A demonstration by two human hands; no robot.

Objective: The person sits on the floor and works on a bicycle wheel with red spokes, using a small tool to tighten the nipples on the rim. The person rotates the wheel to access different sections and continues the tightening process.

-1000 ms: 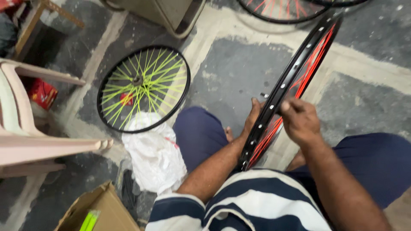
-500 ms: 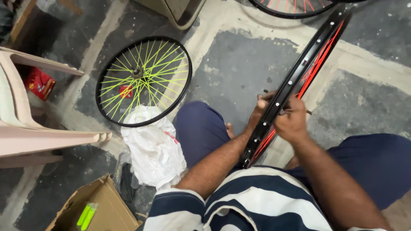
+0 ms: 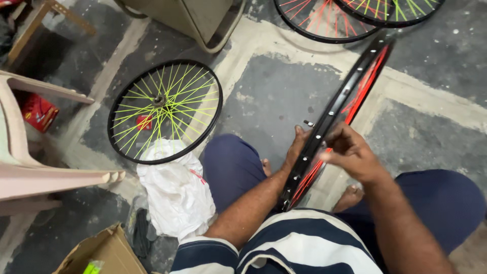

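Grey stone floor (image 3: 274, 96) holds a finished wheel with yellow-green spokes (image 3: 165, 110) and a white plastic bag (image 3: 175, 193). Between the seated person's knees stands a black rim with red spokes (image 3: 335, 119), tilted. Both hands grasp it: left hand (image 3: 297, 147) behind, right hand (image 3: 352, 152) pinching its edge.

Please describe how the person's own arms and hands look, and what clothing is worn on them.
Both forearms are bare, and the left hand and right hand wear no gloves, rings or watch that I can see. The short-sleeved shirt with navy and white stripes ends above the elbow, with a striped left sleeve cuff.
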